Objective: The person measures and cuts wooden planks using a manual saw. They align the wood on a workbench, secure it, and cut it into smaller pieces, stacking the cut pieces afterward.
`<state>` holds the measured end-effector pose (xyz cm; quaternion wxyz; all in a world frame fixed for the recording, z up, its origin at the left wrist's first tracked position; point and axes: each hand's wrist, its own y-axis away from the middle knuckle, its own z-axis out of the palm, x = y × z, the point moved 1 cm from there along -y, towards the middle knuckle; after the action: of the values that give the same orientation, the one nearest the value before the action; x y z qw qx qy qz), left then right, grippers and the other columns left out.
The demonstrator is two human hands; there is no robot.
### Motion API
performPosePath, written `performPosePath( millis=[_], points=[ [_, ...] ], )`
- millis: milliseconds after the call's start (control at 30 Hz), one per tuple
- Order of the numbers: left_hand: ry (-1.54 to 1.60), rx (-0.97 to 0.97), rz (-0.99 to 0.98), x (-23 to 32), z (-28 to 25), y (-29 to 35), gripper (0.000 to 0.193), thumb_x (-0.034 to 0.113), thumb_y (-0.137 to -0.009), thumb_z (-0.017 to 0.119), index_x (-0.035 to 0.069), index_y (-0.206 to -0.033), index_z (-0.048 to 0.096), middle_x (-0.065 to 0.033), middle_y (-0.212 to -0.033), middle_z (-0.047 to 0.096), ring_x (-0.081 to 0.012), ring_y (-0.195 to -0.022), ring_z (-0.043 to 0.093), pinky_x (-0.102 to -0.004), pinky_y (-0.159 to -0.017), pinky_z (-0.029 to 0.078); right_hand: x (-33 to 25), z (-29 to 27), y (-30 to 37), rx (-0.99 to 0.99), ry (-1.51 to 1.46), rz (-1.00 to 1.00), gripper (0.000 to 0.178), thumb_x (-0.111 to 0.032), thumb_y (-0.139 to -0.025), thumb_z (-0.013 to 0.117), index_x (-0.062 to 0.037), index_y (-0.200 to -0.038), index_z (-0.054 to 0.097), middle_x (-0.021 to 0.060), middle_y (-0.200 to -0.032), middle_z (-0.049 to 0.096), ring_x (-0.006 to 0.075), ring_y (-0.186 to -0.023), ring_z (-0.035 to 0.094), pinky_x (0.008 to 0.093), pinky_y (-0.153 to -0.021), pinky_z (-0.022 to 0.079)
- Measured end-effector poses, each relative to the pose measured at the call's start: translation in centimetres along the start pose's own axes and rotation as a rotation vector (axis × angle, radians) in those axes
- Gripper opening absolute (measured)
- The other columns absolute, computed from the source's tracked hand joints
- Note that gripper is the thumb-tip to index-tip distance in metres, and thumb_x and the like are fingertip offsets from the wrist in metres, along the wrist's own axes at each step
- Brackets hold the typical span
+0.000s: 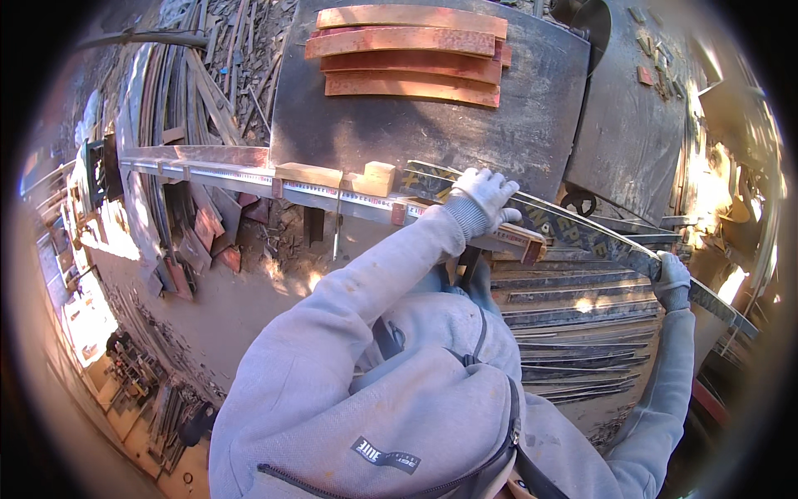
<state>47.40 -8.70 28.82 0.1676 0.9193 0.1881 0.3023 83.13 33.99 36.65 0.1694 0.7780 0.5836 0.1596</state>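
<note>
A long dark board strip [582, 237] with yellow markings runs slantwise from the table's near edge toward the lower right. My left hand [485, 198], in a white glove, grips it near its left end, fingers over the top and thumb on the near side. Farther along, my gloved right hand [672, 279] is closed around the same strip. Left of the strip's end, a small wood block [378, 177] and a flat wood piece [307, 173] sit along a metal rail [224, 176] with a measuring scale.
Curved, reddish-edged wood pieces [411, 62] lie stacked on the dark table [374, 137]. A second dark tabletop [628, 141] adjoins at right, with small offcuts at its far side. Several strips [573, 320] are piled beside my legs. Scrap wood [199, 224] lies below the rail at left.
</note>
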Motion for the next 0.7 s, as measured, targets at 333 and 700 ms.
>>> performPosePath(
  millis=[333,700],
  points=[
    [-0.107,0.484,-0.136,-3.3,4.5,5.5,0.042,0.043,-0.101,0.063,0.015,-0.132,0.064,-0.0120,-0.127,0.067,-0.0333,-0.124,0.062,-0.0544,-0.121,0.037,-0.4,7.3,-3.5,0.044,-0.108,0.005,0.035,-0.021,-0.093,0.074,-0.0045,-0.123,0.069,0.0204,-0.118,0.073,0.0406,-0.109,0.070,0.0470,-0.096,0.057],
    [-0.068,0.510,-0.060,-3.5,6.0,5.1,0.053,0.042,-0.094,0.071,0.018,-0.141,0.063,-0.0084,-0.129,0.065,-0.0315,-0.124,0.061,-0.0598,-0.120,0.039,-1.4,14.1,-2.6,0.134,-0.198,-0.061,0.037,-0.020,-0.087,0.077,-0.0029,-0.119,0.069,0.0224,-0.110,0.073,0.0429,-0.103,0.071,0.0497,-0.091,0.058]
  ],
)
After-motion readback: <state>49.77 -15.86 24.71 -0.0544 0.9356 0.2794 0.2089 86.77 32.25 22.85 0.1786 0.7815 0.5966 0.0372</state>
